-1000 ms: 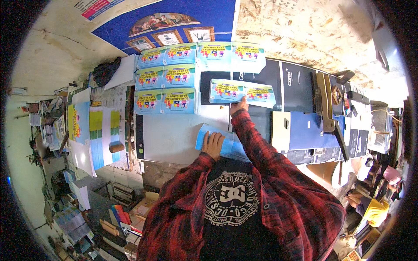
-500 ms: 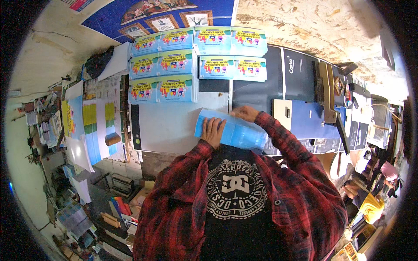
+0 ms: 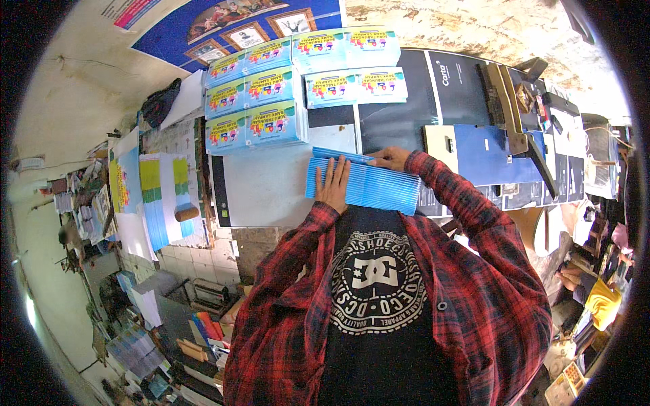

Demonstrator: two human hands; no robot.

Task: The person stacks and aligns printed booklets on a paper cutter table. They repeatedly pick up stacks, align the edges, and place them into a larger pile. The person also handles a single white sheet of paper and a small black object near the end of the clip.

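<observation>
Booklet stacks point(image 3: 274, 122) stand at upper centre, while the fanned blue batch point(image 3: 387, 184) at centre remains unstacked, left hand point(image 3: 332, 184) flat upon it, right hand point(image 3: 390, 158) curled at its upper edge, grip unclear.

A long table point(image 3: 393, 127) is topped with dark sheets and a pale sheet point(image 3: 264, 186). Stacks of colourful booklets point(image 3: 272, 124) stand in rows toward its far left; a fanned pile of blue paper point(image 3: 386, 186) lies at the near edge. A blue sheet point(image 3: 474, 159) lies farther right.
</observation>
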